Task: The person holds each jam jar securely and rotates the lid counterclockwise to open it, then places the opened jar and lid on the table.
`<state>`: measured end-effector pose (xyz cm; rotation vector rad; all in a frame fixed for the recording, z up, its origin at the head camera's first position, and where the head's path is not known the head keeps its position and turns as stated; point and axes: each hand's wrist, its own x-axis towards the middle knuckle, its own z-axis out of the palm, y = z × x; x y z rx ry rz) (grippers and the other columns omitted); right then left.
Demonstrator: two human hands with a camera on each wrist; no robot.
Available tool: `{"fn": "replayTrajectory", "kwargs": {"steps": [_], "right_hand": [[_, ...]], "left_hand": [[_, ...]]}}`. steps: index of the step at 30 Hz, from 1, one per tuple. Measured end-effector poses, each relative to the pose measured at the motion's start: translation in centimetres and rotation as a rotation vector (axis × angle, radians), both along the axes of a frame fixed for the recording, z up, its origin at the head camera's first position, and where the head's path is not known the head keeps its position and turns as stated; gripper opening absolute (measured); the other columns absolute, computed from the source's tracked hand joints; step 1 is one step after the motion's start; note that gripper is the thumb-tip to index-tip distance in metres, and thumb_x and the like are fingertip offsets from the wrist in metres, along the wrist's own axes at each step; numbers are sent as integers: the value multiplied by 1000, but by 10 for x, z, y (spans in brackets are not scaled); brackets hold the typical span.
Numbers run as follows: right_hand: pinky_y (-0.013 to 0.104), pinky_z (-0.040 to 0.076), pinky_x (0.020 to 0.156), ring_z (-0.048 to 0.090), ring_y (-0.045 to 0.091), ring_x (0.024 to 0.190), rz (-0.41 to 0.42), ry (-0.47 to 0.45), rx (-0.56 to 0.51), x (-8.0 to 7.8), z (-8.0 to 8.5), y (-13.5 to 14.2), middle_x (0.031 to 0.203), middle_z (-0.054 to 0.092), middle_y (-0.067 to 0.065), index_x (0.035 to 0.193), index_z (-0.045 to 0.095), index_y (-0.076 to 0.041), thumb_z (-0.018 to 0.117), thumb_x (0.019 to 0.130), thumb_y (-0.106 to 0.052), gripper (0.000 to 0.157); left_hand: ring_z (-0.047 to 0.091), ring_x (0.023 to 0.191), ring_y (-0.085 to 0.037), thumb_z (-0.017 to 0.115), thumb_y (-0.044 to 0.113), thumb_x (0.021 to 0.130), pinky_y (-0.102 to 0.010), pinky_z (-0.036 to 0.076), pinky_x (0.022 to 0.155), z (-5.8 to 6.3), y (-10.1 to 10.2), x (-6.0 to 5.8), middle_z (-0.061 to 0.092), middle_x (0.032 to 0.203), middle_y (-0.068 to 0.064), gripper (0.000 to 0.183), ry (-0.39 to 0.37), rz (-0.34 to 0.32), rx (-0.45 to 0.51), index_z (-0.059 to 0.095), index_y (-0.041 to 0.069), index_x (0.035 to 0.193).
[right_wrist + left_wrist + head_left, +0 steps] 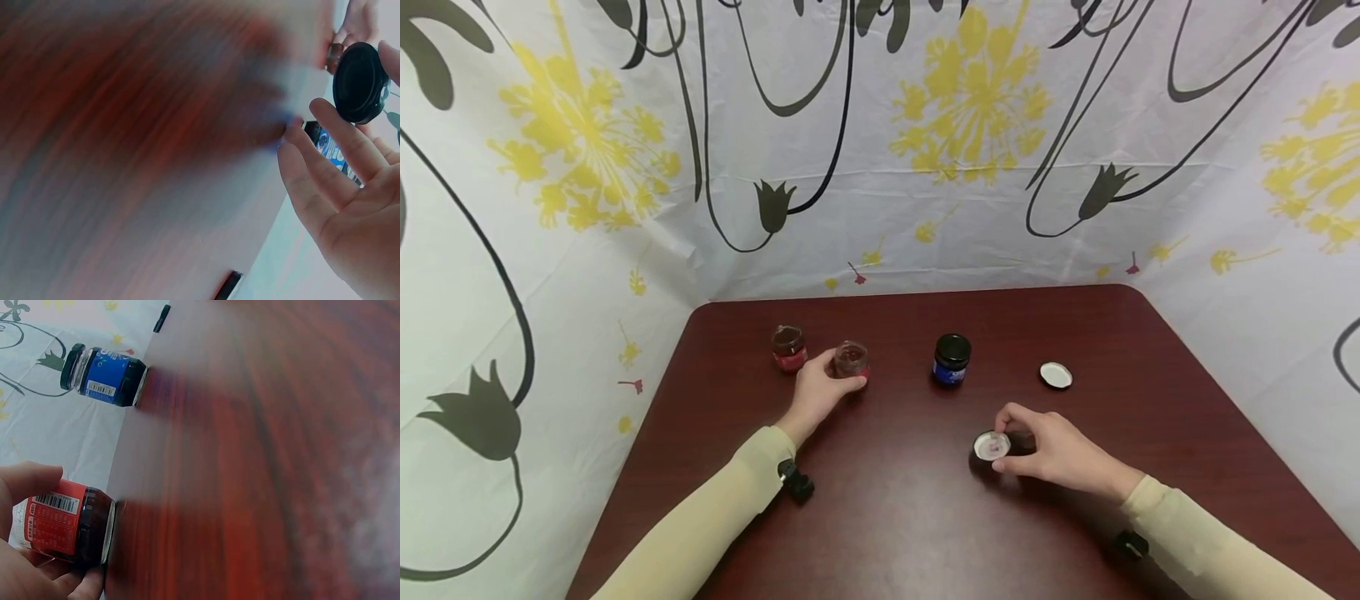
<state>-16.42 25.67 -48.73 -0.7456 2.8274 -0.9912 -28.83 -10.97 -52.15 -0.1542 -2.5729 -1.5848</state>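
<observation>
My left hand [818, 396] grips a small glass jar with a red label [56, 520], thumb on one side and fingers round the other. That jar stands on the table without a lid, its open mouth facing up. My right hand [1067, 454] pinches a round black lid [360, 82] by its edge between thumb and fingers, close over the table. In the head view the lid's white inner face [991, 446] is turned up. A second red-labelled jar [789, 350], also uncovered, stands just left of my left hand.
A blue-labelled jar [952, 362] with its black lid on stands between the hands, farther back. Another lid [1056, 376] lies white side up at the back right. The dark red wooden table [895, 517] meets a flower-patterned cloth [880, 150] behind it.
</observation>
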Motion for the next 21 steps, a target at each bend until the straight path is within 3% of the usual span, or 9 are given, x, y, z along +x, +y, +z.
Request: {"fn": "replayTrajectory", "kwargs": {"steps": [8,21], "right_hand": [[34,47,78,57,-1,94,13,-4,61,0,0,7,101,61,-19,114,53,-29,70,72,-51,50],[33,46,77,55,-2,96,18,48,119,0,0,17,105,60,-20,118,56,-30,70,72,-52,54]], "left_hand": [[56,98,-8,82,35,64,-36,46,83,0,-2,-4,61,104,9,55,0,1,12,58,26,113],[54,100,-9,78,42,66,-38,44,85,0,-2,-11,60,107,9,55,2,9,-54,54,27,114]]}}
